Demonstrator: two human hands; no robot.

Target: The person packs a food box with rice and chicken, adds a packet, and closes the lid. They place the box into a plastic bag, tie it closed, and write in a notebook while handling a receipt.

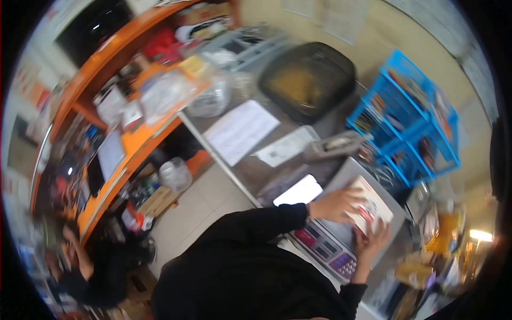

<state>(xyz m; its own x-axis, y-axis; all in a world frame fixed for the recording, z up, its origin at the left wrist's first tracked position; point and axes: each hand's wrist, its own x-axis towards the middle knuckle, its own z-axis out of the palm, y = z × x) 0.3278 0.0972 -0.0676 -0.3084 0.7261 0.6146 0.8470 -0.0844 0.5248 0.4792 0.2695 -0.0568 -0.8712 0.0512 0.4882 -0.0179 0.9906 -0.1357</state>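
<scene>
A white box (377,201) with red and dark print lies over the pan of a digital scale (312,237). My left hand (340,205) grips its left side, with fingers spread over the edge. At the lower corner my right hand (372,239) holds the same box, its fingertips on the printed face. The scale's keypad (342,262) and display windows face me, just below both hands. Close to my left wrist lies a phone (300,191) with a bright white screen.
Paper sheets (242,130) and a dark lidded bin (309,80) occupy the table's far part. Blue stacked baskets (408,120) stand to the right by the wall. On the left, a seated person (93,272) works at a cluttered orange desk (133,141).
</scene>
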